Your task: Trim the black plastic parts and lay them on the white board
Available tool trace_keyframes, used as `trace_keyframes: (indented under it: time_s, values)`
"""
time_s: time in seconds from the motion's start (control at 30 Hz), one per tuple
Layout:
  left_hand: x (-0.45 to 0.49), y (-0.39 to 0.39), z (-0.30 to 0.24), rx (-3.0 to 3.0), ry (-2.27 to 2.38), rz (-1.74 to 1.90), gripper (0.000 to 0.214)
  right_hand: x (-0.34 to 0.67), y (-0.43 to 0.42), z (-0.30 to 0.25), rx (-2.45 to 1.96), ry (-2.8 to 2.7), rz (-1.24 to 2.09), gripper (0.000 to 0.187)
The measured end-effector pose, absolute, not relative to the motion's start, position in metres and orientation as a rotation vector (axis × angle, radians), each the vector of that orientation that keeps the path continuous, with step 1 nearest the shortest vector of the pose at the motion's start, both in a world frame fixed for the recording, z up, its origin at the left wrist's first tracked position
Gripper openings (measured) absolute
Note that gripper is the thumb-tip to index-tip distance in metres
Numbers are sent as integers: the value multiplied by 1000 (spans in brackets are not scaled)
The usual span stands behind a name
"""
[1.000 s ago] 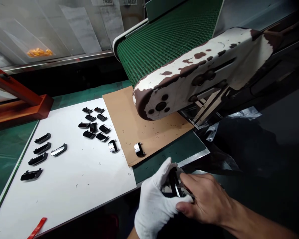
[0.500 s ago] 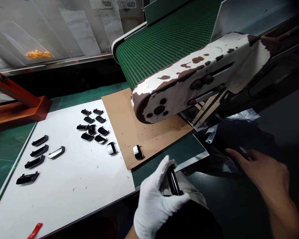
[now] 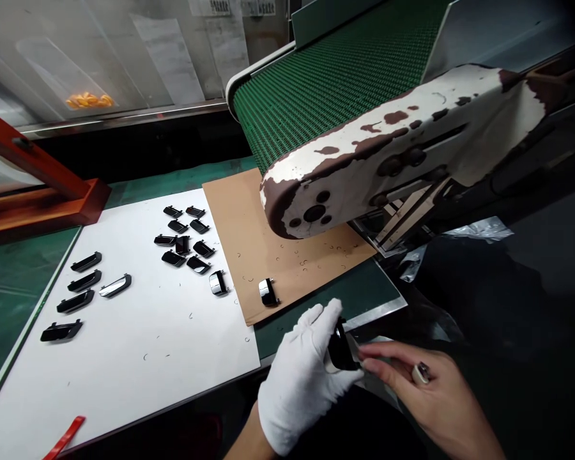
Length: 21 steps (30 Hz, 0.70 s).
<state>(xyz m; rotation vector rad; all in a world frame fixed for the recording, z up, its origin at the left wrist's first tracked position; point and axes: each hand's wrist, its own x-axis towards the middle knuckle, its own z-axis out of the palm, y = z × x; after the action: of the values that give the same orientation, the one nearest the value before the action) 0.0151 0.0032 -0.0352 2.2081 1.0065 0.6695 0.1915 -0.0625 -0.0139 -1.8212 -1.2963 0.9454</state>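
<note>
My left hand (image 3: 299, 377), in a white glove, is closed around a small glossy black plastic part (image 3: 340, 348) and holds it on edge just off the near edge of the table. My bare right hand (image 3: 416, 393) is beside it on the right, fingertips touching the part's right side. A small dark and pale thing (image 3: 420, 372) is tucked between its curled fingers; I cannot make out what it is.
A white sheet (image 3: 124, 358) carries a cluster of small black parts (image 3: 184, 243) and several longer ones (image 3: 84, 281). One part (image 3: 267, 291) lies on brown cardboard (image 3: 239, 217). A green conveyor belt (image 3: 326, 83) with a chipped white end housing (image 3: 388, 153) overhangs at right. An orange frame (image 3: 43, 191) stands far left.
My right hand left the part, swung out to the right, then came back to it with a small thing between its fingers. My left hand kept hold and turned the part slightly.
</note>
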Motion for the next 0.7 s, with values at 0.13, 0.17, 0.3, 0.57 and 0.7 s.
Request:
trace_keyframes:
  time_s: [0.13,0.17,0.3,0.57,0.7]
  values:
    - [14,4,-35,2238,982,684,94,189,-62,-12,-1811,-1331,912,23]
    - [14,4,-34,2240,975,695,94,189,-63,-12,-1818,-1320,918,23]
    - [15,5,-32,2206,939,742,96,191,-69,-20,-1794,-1213,998,21]
    - [15,-3,-33,1581,839,988,95,173,-73,-39,-1420,-459,1250,25]
    - [17,-5,-32,1402,881,963,98,166,-75,-36,-1353,-340,1335,26]
